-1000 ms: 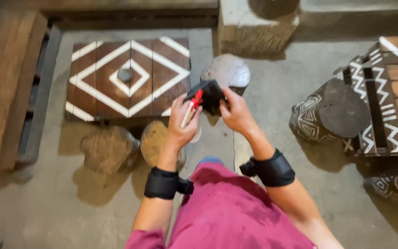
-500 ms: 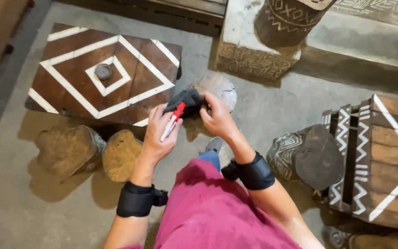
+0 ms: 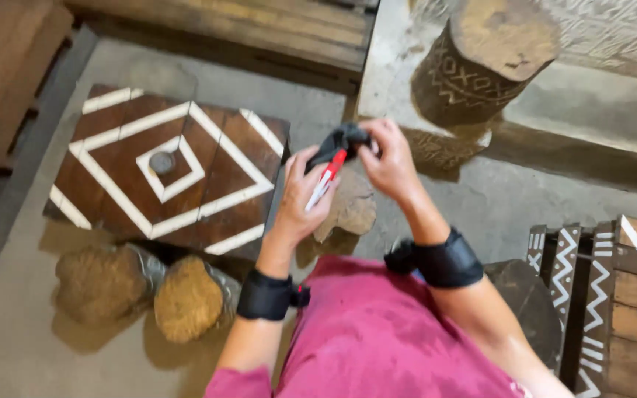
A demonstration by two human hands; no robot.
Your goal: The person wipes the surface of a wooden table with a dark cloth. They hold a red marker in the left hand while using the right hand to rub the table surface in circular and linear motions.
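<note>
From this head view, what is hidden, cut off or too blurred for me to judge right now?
- Dark object between both hands: fingers cover most of it and motion blurs it; its kind is unclear.
- Red and white pen in the left hand: its lower end is hidden by the palm.
- Right hand: its fingertips are hidden behind the dark object.
- Patterned wooden bench: cut off by the right edge.
- Carved stump: its top is cut off by the upper edge.

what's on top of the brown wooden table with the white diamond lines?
Only a small round grey object sits at the centre of the brown wooden table with white diamond lines. The left hand, holding a red-and-white pen, covers its near right edge.
</note>
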